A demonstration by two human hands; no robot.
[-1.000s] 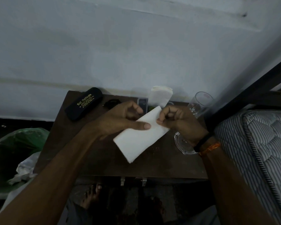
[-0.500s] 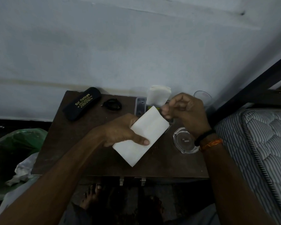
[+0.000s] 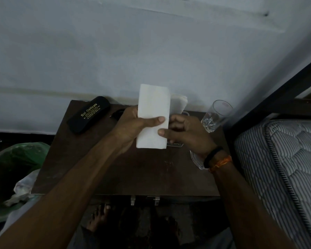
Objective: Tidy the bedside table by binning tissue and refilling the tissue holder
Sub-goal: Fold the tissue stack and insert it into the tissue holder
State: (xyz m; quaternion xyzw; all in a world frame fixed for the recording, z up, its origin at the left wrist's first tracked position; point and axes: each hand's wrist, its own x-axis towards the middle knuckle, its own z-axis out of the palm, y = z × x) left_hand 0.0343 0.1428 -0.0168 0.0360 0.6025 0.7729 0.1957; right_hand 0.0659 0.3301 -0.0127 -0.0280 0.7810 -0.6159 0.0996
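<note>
Both forearms reach forward from the bottom of the view and meet over the dark brown wooden tabletop (image 3: 126, 173). The left hand (image 3: 131, 128) is turned palm inward, its thumb lying flat across the face of a folded white rectangular tissue (image 3: 153, 114) and its fingers wrapped behind; its grip is closed on the tissue, which stands upright with its long side vertical. The right hand (image 3: 187, 135) comes in from the other side, wrist bent slightly, wearing a black band and an orange thread (image 3: 221, 161). Its thumb presses the tissue's lower right edge while its fingers curl behind, so this grip too pinches the tissue.

Below the right wrist, a clear glass ashtray (image 3: 196, 160) sits on the tabletop, mostly hidden by the arm. Just under the right hand's grip, a small dark object with pale lettering peeks out; what it is cannot be told. Right of and beyond that grip stands a clear drinking glass (image 3: 217, 115). Directly behind the held tissue, a stack of white tissues (image 3: 178, 103) rises from a holder that is largely hidden. Left of the left grip lies a black spectacle case with gold print (image 3: 89, 114). Far left, beside the tabletop, is a bin with a green liner (image 3: 13, 164) with crumpled white tissue (image 3: 20, 194) at its edge. To the far right lies a grey striped mattress (image 3: 284, 168).
</note>
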